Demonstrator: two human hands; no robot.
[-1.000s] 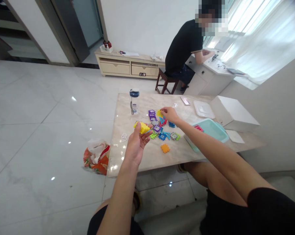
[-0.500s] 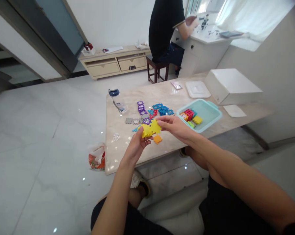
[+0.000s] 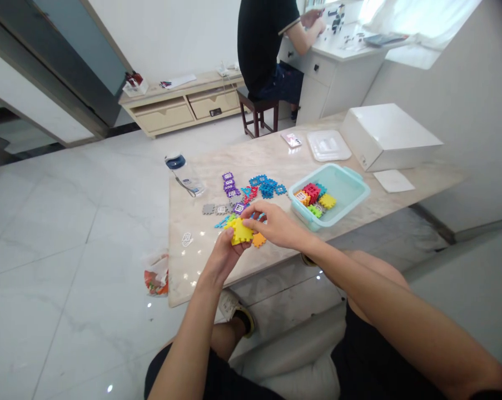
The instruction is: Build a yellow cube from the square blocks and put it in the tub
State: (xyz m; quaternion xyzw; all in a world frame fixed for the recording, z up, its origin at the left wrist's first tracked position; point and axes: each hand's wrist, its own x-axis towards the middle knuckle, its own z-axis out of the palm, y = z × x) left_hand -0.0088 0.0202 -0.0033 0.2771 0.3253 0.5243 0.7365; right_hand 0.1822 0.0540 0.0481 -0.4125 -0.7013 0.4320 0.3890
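My left hand (image 3: 226,250) is closed on yellow interlocking tiles (image 3: 241,232) with notched edges, held together above the table's near side. At their upper right edge, the fingers of my right hand (image 3: 273,223) pinch a yellow tile; my hands partly cover it. An orange tile (image 3: 259,240) lies just beneath. Beyond my hands are purple tiles (image 3: 229,183), grey tiles (image 3: 209,209), blue tiles (image 3: 267,189) and red pieces (image 3: 251,194). A white piece (image 3: 187,239) lies apart on the left.
A pale teal tub (image 3: 353,205) with several coloured pieces stands right of my hands. Behind it are a white lid (image 3: 328,145) and a white box (image 3: 392,136). A clear bottle (image 3: 188,176) stands at the table's left. Another person (image 3: 269,50) sits at a white desk beyond.
The yellow tiles, spread side by side before, are now overlapped in a more compact bunch. My right hand has come closer to my left. The camera view has shifted slightly.
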